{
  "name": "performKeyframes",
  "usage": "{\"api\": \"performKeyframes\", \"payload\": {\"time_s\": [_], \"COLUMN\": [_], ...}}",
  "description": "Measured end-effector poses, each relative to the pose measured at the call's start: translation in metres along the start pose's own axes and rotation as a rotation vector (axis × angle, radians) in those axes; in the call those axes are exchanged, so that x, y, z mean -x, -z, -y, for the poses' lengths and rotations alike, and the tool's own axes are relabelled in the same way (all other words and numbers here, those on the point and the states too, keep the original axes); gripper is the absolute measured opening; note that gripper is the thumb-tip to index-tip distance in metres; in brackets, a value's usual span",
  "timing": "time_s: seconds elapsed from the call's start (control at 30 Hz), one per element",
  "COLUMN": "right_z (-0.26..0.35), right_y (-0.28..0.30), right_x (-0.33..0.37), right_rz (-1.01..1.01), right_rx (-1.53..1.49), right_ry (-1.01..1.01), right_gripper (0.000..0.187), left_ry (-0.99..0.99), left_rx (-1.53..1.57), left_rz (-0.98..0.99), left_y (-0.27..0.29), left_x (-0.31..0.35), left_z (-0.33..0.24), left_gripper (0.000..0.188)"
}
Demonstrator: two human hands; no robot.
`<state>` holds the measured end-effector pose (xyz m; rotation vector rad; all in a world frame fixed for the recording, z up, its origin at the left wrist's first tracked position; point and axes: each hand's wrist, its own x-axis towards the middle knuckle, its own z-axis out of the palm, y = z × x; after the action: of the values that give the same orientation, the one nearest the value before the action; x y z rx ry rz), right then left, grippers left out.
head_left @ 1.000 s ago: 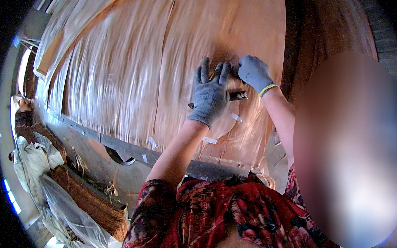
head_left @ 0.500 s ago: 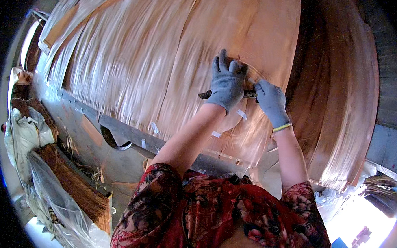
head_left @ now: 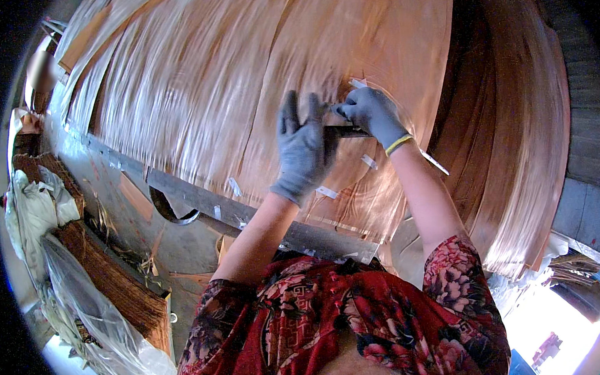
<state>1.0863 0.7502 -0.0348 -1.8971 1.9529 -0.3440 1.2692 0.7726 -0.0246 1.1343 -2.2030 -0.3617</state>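
My left hand (head_left: 301,143), in a grey glove, hovers over the pale wood veneer sheet (head_left: 387,33) with its fingers stretched up and apart; they are somewhat blurred. My right hand (head_left: 372,114), gloved alike with a yellow cuff, is closed in a pinch just right of it. What its fingertips hold is hidden. A dark bar-shaped tool (head_left: 348,131) runs between the two hands; its left end disappears behind my left hand. Above the right fingers a white tape strip (head_left: 358,83) lies on the veneer. More tape pieces, such as one strip (head_left: 369,161), stick nearer to me.
Darker veneer (head_left: 494,130) hangs at the right beyond the sheet's edge. A grey metal edge (head_left: 213,209) runs along the near left side. Clear plastic sheeting (head_left: 89,300) and brown stacked material (head_left: 115,279) lie at lower left. At lower right is a bright opening (head_left: 558,330).
My left hand has shifted left and down with its fingers spreading. My right hand has moved up and left, closer to it. A tape strip now shows above the right fingers.
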Motion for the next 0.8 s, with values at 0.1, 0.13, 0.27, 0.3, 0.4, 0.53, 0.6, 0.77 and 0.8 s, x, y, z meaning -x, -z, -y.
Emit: {"api": "performKeyframes", "payload": {"time_s": [0.1, 0.13, 0.27, 0.3, 0.4, 0.53, 0.6, 0.77, 0.8], "right_z": [0.009, 0.014, 0.023, 0.024, 0.028, 0.027, 0.025, 0.032, 0.036], "right_y": [0.013, 0.019, 0.019, 0.018, 0.013, 0.007, 0.008, 0.015, 0.012], "right_x": [0.000, 0.003, 0.018, 0.024, 0.036, 0.061, 0.071, 0.029, 0.015], "right_rz": [0.077, 0.118, 0.104, 0.083, 0.032, 0.030, -0.041, -0.069, -0.055], "right_rx": [0.078, 0.092, 0.170, 0.171, 0.196, 0.131, 0.007, -0.463, -0.530], "right_ry": [-0.086, -0.128, -0.184, -0.167, -0.126, -0.143, -0.121, -0.058, -0.046], "right_gripper": [0.029, 0.029, 0.021, 0.020, 0.014, 0.014, 0.013, 0.014, 0.015], "left_ry": [-0.044, -0.038, 0.034, 0.032, 0.005, 0.062, 0.012, 0.085, 0.150], "left_rx": [-0.101, -0.173, -0.133, -0.117, -0.052, -0.056, -0.022, -0.077, -0.084], "left_rz": [0.170, 0.210, 0.175, 0.175, 0.114, 0.132, 0.142, 0.145, 0.047], "left_y": [-0.007, -0.007, -0.020, -0.022, -0.026, -0.029, -0.025, 0.029, 0.036], "left_x": [-0.004, -0.004, -0.009, -0.010, -0.009, -0.006, -0.005, -0.004, 0.002], "left_z": [-0.007, -0.011, -0.012, -0.011, -0.006, -0.004, 0.000, 0.024, 0.041], "left_gripper": [0.062, 0.051, 0.037, 0.037, 0.039, 0.042, 0.042, 0.079, 0.082]}}
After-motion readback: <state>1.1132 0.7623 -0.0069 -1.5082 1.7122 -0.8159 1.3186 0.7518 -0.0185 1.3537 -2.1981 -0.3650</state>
